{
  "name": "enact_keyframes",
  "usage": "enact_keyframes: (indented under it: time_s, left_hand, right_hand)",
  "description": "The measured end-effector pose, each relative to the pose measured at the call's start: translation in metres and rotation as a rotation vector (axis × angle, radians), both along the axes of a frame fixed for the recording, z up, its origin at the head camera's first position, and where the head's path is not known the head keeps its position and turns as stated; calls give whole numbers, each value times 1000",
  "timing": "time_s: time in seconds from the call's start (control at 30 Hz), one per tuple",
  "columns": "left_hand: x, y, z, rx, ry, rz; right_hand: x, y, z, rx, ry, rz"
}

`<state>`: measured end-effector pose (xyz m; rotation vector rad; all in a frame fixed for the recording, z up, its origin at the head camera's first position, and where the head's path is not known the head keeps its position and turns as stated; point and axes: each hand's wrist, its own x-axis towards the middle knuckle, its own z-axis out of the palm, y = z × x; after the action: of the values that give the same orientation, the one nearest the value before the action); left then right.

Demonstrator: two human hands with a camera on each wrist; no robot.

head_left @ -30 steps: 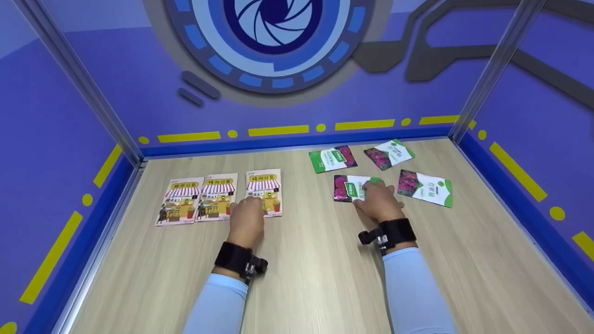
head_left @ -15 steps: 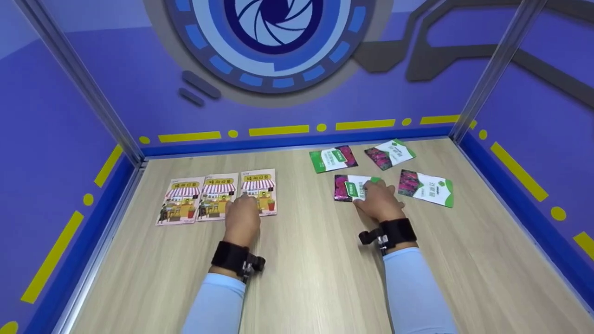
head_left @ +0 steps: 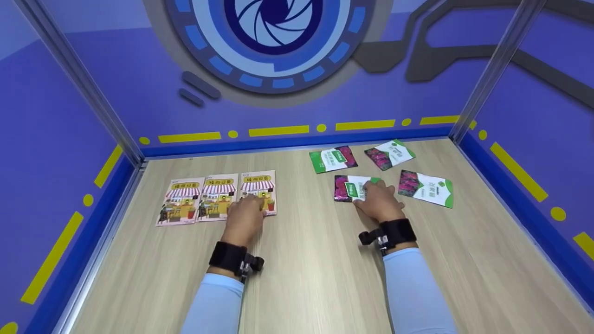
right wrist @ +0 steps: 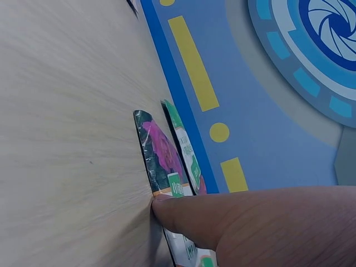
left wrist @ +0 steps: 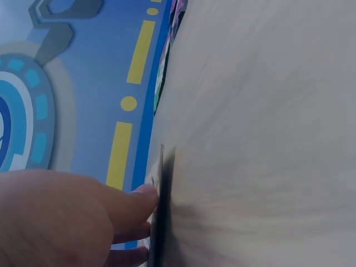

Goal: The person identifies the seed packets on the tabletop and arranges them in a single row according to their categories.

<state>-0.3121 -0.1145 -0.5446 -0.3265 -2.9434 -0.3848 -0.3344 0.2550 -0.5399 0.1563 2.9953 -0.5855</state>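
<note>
Shop-front card [head_left: 258,185] is touched at its lower part by the left hand [head_left: 244,218]; the card is partly covered by the fingers and lies flat or nearly so. Thumb and fingers are seen up against it in the left wrist view; whether it is pinched or merely touched cannot be told. Two matching cards, the middle card [head_left: 216,199] and the outer card [head_left: 178,202], are laid side by side to the left hand's left, upright in the same row.

Flower packet [head_left: 347,189] is gripped by the right hand [head_left: 380,202], thumb at the near edge, fingers over the green-and-white end; the magenta flower end is left showing to the hand's left. Beyond the right hand, a green-ended packet [head_left: 333,159] is placed ahead-left and a tilted packet [head_left: 389,154] straight ahead, near the back wall [head_left: 278,111]. A fourth packet [head_left: 425,188] is set just right of the hand. Black straps [head_left: 227,256] are worn behind both hands, with light-blue sleeves [head_left: 214,301] further back. Everything is laid on a wood-grain table [head_left: 311,264].
</note>
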Motion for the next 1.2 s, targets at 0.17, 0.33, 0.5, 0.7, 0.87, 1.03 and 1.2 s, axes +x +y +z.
enact_keyframes:
  time_s: [0.17, 0.33, 0.5, 0.7, 0.87, 1.03, 1.2]
  left_hand:
    - [1, -3, -1, -36, 13, -4]
    - [0, -3, 0, -50, 24, -19]
    - [0, -5, -1, -60, 29, -17]
    - [0, -5, -2, -39, 13, -9]
    - [0, -4, -2, -43, -5, 12]
    - [1, -3, -2, -44, 5, 12]
    - [0, -3, -1, -21, -9, 28]
  right_hand:
    - [0, -1, -1, 3, 13, -1]
    - [0, -1, -1, 5, 15, -5]
    - [1, -1, 1, 0, 7, 3]
    - [5, 4, 10, -10, 4, 56]
    - [3, 11, 17, -50, 115, 85]
    - [1, 16, 11, -51, 143, 87]
    - [5, 9, 9, -40, 55, 165]
